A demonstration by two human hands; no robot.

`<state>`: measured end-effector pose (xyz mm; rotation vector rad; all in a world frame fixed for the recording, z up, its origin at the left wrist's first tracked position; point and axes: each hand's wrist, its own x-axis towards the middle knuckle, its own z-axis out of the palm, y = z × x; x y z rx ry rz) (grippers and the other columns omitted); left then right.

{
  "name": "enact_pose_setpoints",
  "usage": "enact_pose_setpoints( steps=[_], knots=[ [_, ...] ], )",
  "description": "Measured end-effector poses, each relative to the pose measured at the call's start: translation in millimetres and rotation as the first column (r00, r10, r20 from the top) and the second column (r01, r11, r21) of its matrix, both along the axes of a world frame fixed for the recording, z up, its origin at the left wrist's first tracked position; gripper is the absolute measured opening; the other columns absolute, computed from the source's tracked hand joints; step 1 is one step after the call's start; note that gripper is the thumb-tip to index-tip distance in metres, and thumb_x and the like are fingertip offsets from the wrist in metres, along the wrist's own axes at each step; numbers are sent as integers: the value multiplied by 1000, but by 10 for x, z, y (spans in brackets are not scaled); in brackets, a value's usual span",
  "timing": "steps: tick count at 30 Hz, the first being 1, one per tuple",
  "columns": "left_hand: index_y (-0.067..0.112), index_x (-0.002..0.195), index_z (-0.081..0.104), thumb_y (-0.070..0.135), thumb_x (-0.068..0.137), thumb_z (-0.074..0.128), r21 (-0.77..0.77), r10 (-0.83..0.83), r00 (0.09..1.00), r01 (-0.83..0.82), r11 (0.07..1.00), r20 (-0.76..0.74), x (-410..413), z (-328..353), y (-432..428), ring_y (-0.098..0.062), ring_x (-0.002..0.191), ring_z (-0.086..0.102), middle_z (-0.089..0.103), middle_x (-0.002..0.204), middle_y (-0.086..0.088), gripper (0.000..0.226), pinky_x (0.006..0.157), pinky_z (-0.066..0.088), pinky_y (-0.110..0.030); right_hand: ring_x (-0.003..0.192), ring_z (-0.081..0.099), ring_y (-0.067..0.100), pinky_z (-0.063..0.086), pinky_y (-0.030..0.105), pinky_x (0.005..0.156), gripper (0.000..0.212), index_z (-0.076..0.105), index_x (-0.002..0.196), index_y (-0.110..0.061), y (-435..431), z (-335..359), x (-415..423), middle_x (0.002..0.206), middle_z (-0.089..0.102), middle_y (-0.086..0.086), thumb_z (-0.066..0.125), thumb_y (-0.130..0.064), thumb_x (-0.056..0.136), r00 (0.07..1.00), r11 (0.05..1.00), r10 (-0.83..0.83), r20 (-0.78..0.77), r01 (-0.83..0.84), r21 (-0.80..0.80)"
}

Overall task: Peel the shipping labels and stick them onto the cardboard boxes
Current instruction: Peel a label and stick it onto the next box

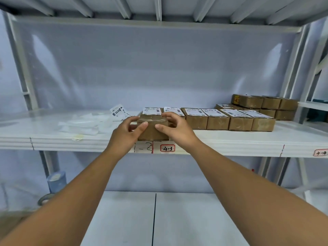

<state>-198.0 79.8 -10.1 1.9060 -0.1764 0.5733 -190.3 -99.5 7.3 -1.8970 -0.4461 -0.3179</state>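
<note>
Bare forearms were stretched to the shelf (230, 139), at whose front edge a taped cardboard box (152, 132) was held, the left grip (126, 132) curled round its left end and the right grip (174, 127) round its right. Labelled boxes (218, 119) were ranged just behind and rightward, and loose shipping labels (119, 111) were seen lying to its left.

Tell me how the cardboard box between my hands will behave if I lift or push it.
The cardboard box looks stiff: square edges, taped shut, so it should keep shape. It is small between the left hand and right hand, so probably light. Squat and flat on the shelf, it should slide, not tip.
</note>
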Motion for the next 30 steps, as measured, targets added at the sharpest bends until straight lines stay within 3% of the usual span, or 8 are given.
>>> enact_pose_setpoints(
  steps=[3,9,13,15,17,19,25,30],
  knots=[
    [34,128,49,48,81,64,41,-5,1000,5,999,-5,44,-37,45,-11,100,59,65,107,7,51,77,41,-21,120,49,12,42,34,103,48,58,122,-31,2,-24,93,129,53,-1,75,-39,78,999,1000,4,-34,-5,-27],
    [36,132,45,43,81,66,179,-121,992,115,977,20,63,-43,62,2,93,58,54,118,13,56,75,44,-12,110,52,8,43,21,82,43,58,120,-30,-37,-11,179,118,53,-8,69,-45,81,999,999,16,-44,-18,-34],
    [35,134,44,57,73,62,277,-93,994,75,958,52,165,-89,65,-7,120,45,43,133,11,67,101,42,-32,95,58,6,43,15,66,37,60,106,-22,-46,8,251,103,62,-6,54,-53,89,997,997,-76,-12,77,31],
    [40,135,40,65,66,64,318,-93,993,67,946,67,186,-122,67,-8,135,29,33,143,10,77,110,32,-36,90,56,12,41,23,73,35,60,99,-19,-99,1,315,93,61,-6,46,-51,94,955,957,-291,58,289,36],
    [43,137,37,67,61,65,347,-96,991,59,936,92,173,-115,34,-8,138,22,26,148,13,84,112,25,-31,113,48,22,38,32,91,30,60,108,-19,-210,-33,401,114,56,3,49,-43,94,808,813,-553,205,576,-78],
    [43,136,36,65,59,64,353,-100,985,43,935,144,146,-68,-25,-6,135,28,29,146,15,85,109,27,-28,132,29,30,28,37,106,37,52,128,-24,-342,-52,444,142,36,10,53,-34,92,675,637,-653,344,735,-233],
    [34,112,66,39,73,75,471,-132,984,59,880,123,170,143,-209,2,98,51,53,97,28,40,82,36,-5,143,-8,45,6,55,115,83,7,150,-39,-861,2,612,156,-16,19,58,-56,86,609,516,-787,97,737,-437],
    [33,106,70,38,72,76,456,-117,986,53,889,115,263,164,-229,6,96,47,51,91,31,34,76,29,5,143,-3,47,12,57,115,80,14,150,-40,-1111,-29,749,156,-17,21,53,-63,85,621,567,-782,-64,664,-487]
  ],
)
